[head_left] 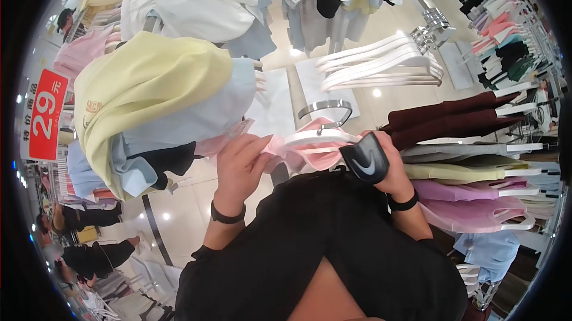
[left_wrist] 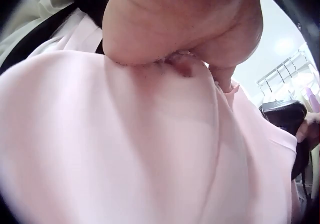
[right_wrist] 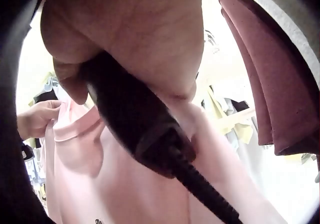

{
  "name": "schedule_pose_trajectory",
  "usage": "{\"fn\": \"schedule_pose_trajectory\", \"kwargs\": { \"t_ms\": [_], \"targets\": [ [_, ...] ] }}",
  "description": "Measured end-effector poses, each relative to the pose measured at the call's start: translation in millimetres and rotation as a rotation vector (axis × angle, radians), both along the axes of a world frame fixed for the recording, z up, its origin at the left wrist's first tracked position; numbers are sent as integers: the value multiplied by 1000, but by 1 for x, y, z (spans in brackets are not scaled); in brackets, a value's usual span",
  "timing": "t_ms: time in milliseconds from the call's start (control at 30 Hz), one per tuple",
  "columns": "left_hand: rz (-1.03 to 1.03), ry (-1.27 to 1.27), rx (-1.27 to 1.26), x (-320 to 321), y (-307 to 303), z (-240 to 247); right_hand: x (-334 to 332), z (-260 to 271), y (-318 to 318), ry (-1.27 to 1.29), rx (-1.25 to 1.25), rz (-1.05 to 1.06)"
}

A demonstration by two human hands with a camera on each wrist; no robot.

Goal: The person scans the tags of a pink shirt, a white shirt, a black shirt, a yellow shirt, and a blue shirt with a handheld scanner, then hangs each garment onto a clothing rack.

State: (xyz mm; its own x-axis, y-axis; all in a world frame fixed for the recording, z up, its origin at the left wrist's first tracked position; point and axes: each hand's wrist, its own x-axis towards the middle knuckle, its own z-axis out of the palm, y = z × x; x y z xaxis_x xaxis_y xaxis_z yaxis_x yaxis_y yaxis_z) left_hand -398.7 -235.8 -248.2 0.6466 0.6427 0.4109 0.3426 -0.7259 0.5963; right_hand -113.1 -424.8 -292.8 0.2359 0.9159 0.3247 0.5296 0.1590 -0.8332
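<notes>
A pink garment (head_left: 313,159) hangs on a white hanger (head_left: 307,138), its hook at a curved metal rail end. My left hand (head_left: 239,160) pinches the fabric by the hanger's left shoulder; in the left wrist view the pink cloth (left_wrist: 150,149) drops in soft folds below that hand. Over the garment's right side, my right hand (head_left: 390,163) grips a black handheld garment steamer (head_left: 359,163) with a grey curved mark on its head. Seen from the right wrist, the steamer's handle (right_wrist: 127,104) slants down to a ribbed cord (right_wrist: 205,189) in front of the cloth.
Yellow and light blue garments (head_left: 155,88) are draped at the left, near a red price sign (head_left: 46,115). Bare white hangers (head_left: 381,61) hang ahead. Dark maroon clothes (head_left: 447,119) and other hung garments line the right. People stand at the far left.
</notes>
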Motion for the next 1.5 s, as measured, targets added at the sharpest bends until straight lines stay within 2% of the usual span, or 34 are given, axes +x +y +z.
{"fn": "schedule_pose_trajectory", "kwargs": {
  "t_ms": [167, 233, 333, 400, 467, 500, 567, 633, 800, 900, 1133, 1300, 1400, 1500],
  "targets": [
    [116, 2, -136, -14, 13, -6, 11, 5, -9, 211, -79, -139],
    [99, 41, -63, -18, 16, -5, 16, 13, -12, 264, -108, -161],
    [57, 63, 0, -16, 11, 4, 21, 10, -14, 137, -98, -122],
    [-13, 59, 91, -5, 12, 9, 17, -1, -15, 188, -9, -153],
    [-50, 88, 87, 0, 12, -3, 13, -1, -14, 266, -45, -191],
    [-70, 104, 86, 3, 11, -6, 16, 10, -12, 128, -110, -127],
    [-88, 105, 30, 7, 12, -4, 17, 16, -10, 26, -77, -78],
    [-93, 84, -47, 6, 13, -10, 17, 17, -11, 16, -60, -74],
    [-127, -2, -59, 10, 17, -10, 10, 11, -14, 35, -60, -124],
    [-139, 27, -95, 7, 17, -11, 7, 14, -12, -124, -32, -108],
    [-138, 42, -211, -3, 21, -23, -7, 11, -10, -6, -78, -135],
    [-134, -11, -149, -16, 24, -40, -19, -3, -8, -51, -129, -139],
    [-90, 30, -202, -27, 23, -47, -36, 0, 1, 75, -143, -119],
    [-89, 44, -202, -42, 27, -57, -48, -10, 0, -15, -216, -97]
  ]
}}
